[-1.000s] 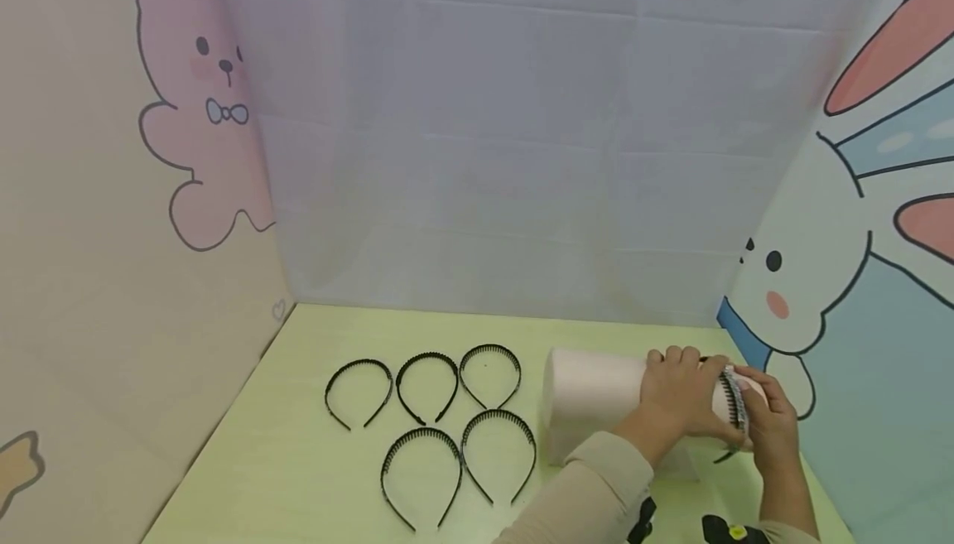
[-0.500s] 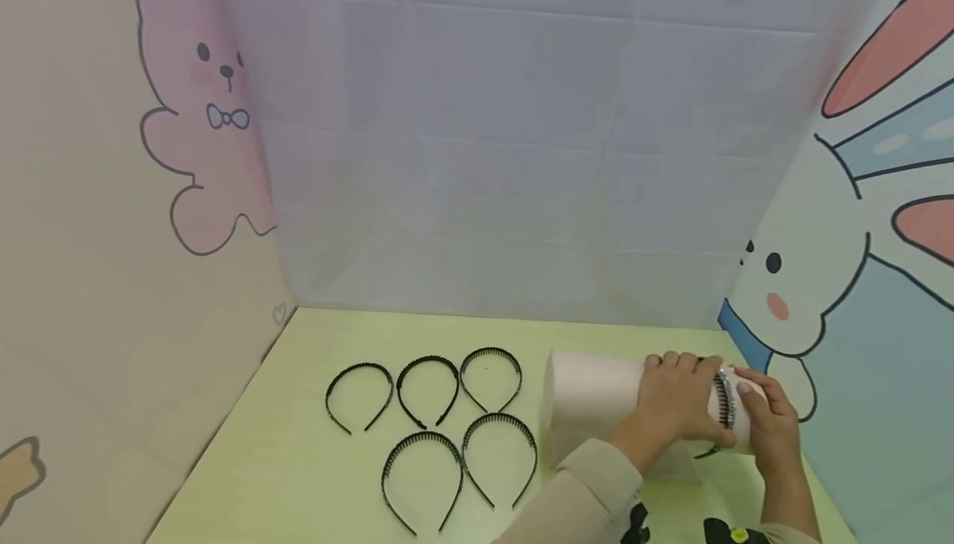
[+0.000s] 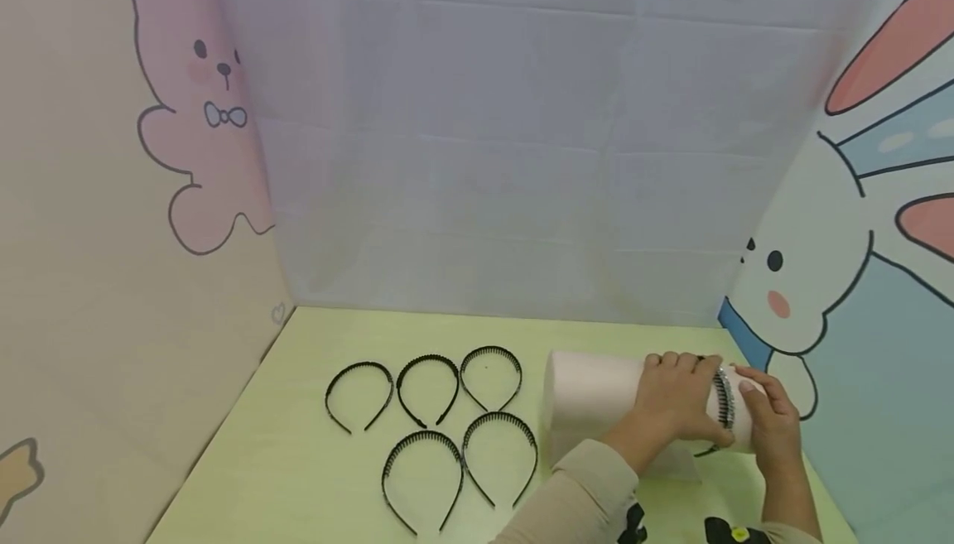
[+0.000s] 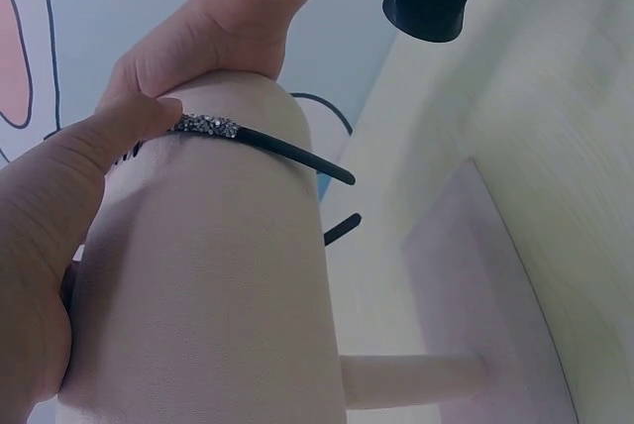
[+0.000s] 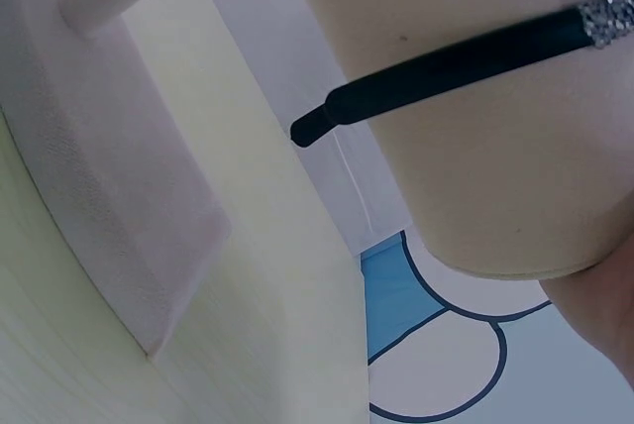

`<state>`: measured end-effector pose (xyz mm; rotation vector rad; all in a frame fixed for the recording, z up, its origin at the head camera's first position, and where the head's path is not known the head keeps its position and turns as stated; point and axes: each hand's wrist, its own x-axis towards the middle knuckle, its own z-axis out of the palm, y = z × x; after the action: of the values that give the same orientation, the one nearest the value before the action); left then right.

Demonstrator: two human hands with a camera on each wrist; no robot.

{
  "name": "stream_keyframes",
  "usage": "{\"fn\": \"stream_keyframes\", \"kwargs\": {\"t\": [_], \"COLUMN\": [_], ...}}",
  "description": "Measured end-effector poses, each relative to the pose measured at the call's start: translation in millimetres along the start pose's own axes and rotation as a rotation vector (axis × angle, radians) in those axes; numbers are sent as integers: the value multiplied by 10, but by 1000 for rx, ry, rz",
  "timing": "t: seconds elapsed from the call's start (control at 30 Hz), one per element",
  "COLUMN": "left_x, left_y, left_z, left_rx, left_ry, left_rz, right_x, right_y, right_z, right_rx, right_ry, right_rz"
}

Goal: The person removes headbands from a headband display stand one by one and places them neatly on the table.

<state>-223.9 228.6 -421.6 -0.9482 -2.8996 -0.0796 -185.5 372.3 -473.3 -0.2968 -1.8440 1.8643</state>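
A black toothed headband (image 3: 724, 399) with a sparkly silver band sits around the right part of a pale, padded cylindrical headband stand (image 3: 592, 382), its tips hanging below. My left hand (image 3: 674, 399) lies over the cylinder just left of the headband; its thumb and forefinger hold the headband's edge. In the left wrist view that thumb touches the glittery strip (image 4: 208, 126). Around the stand's right end curls my right hand (image 3: 773, 424), thumb in front and fingers over the top, apart from the headband. The right wrist view shows one plain black headband tip (image 5: 315, 127).
Several black toothed headbands lie flat on the pale green table, among them a front one (image 3: 421, 436) and an upper left one (image 3: 359, 366). The stand's flat base (image 5: 119, 176) rests on the table. Cartoon-printed cloth walls (image 3: 805, 296) border the table's back and sides.
The headband has slid left along the stand, from near my right fingers towards my left hand, and straightened. Both hands have stayed almost in place; the last half second shows little motion.
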Motion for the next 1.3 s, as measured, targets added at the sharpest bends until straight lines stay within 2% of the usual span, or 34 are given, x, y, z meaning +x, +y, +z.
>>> {"fn": "stream_keyframes", "kwargs": {"t": [0.4,0.63,0.8,0.97,1.3], "left_x": [-4,-20,-40,-66,-180], "left_y": [-22,-10,-16,-32,-106], "left_z": [-22,-12,8,17,9], "left_rx": [40,61,64,47,79], "left_ry": [13,-17,-12,-6,11], "left_rz": [5,1,-1,1,12], "right_x": [22,26,10,5,-6], "right_y": [-5,0,10,4,-6], "right_z": [26,14,15,8,18], "right_rx": [13,37,40,6,5], "right_ry": [-2,-14,-24,-14,-7], "right_rz": [-15,-25,-19,-7,-8]}}
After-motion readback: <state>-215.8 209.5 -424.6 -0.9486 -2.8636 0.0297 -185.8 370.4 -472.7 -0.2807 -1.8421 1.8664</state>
